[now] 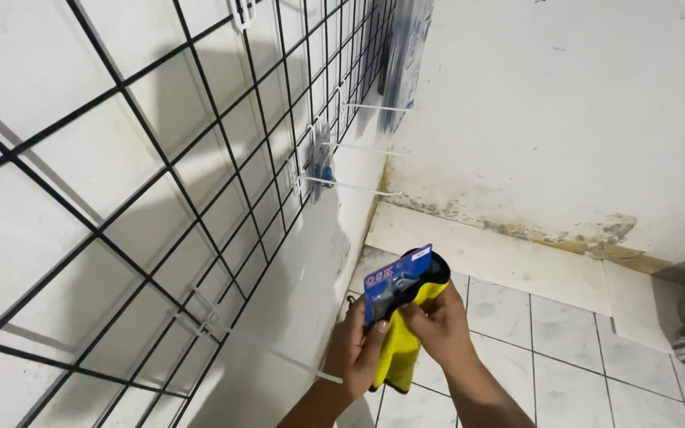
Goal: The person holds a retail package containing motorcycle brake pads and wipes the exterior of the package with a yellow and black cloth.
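My left hand (356, 349) and my right hand (439, 325) together hold a small packaged item (394, 287) with a blue card and a dark object inside it. A yellow cloth (400, 349) with a black edge hangs between both hands, under the package. Both hands are low in the view, close to a black wire grid panel (176, 190) mounted on the white wall at left. A white peg hook (279, 355) sticks out from the grid just left of my left hand, bare.
Several more white peg hooks (362, 148) jut from the grid farther back, one with a small blue item (323, 170). A bluish packaged item (406, 47) hangs at the top. White floor tiles (564, 349) and a stained wall base lie to the right.
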